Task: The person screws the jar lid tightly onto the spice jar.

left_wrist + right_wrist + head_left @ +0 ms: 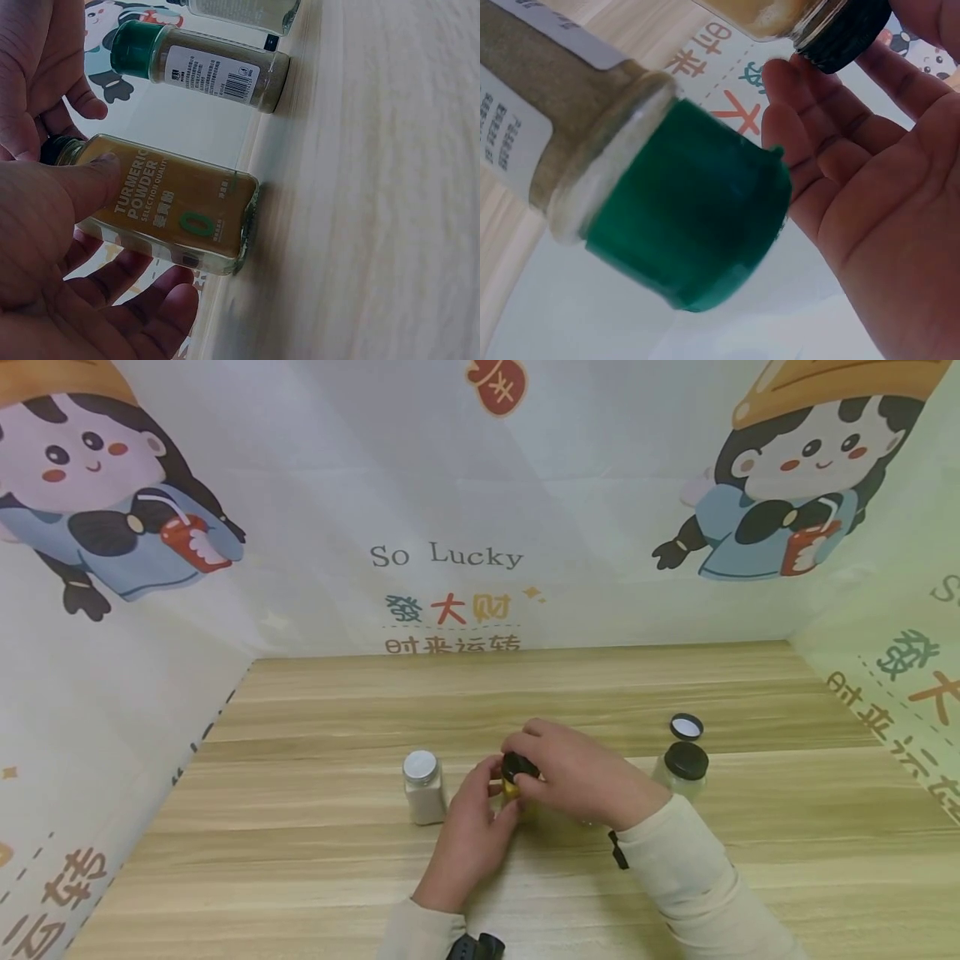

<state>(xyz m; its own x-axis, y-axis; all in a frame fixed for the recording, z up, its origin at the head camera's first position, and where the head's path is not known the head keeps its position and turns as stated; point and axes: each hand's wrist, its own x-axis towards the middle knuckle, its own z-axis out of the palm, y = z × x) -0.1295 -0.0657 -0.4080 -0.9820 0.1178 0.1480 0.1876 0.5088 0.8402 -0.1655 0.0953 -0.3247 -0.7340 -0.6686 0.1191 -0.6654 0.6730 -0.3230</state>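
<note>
Near the middle of the table, a square glass jar of turmeric powder (pixel 180 206) stands with its black lid (pixel 517 766) on. My left hand (pixel 474 827) holds the jar body, thumb across the label in the left wrist view. My right hand (pixel 581 774) grips the lid from above between thumb and fingers; its palm (pixel 900 202) faces the camera in the right wrist view. A spice bottle with a green cap (pixel 690 210) stands beside the jar, hidden behind the right hand and forearm in the head view.
Left of the hands stands a square jar with a white lid (pixel 425 797). On the right are a glass jar with a black lid (pixel 686 762) and, behind it, a loose black lid (pixel 686 727) with a white underside. A printed cloth (pixel 322 602) walls the wooden table (pixel 300 760).
</note>
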